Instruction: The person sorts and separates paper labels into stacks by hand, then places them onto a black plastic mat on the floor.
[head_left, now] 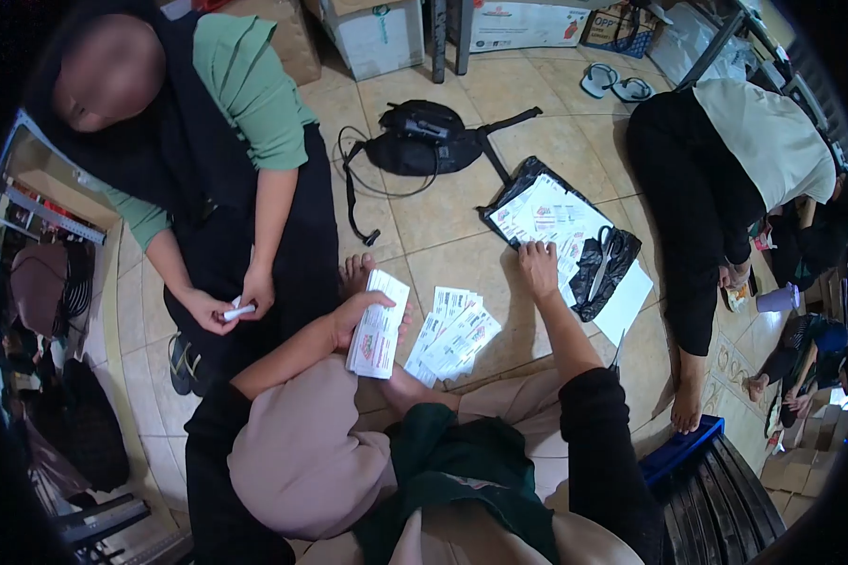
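My left hand point(356, 313) grips a stack of white printed labels point(379, 326), held upright above my lap. My right hand point(538, 266) reaches forward, fingers down on a spread of printed labels point(546, 215) that lies on a black plastic sheet point(615, 268). Between the two hands, a fanned pile of labels point(454, 334) rests on the tiled floor. A pair of scissors point(602, 258) lies on the black plastic just right of my right hand.
A person in a green top point(245, 85) sits at the left, holding a small white item point(238, 309) in both hands. Another person in black trousers point(697, 198) sits at the right. A black bag point(422, 137) lies on the floor ahead. Cardboard boxes point(372, 33) stand behind.
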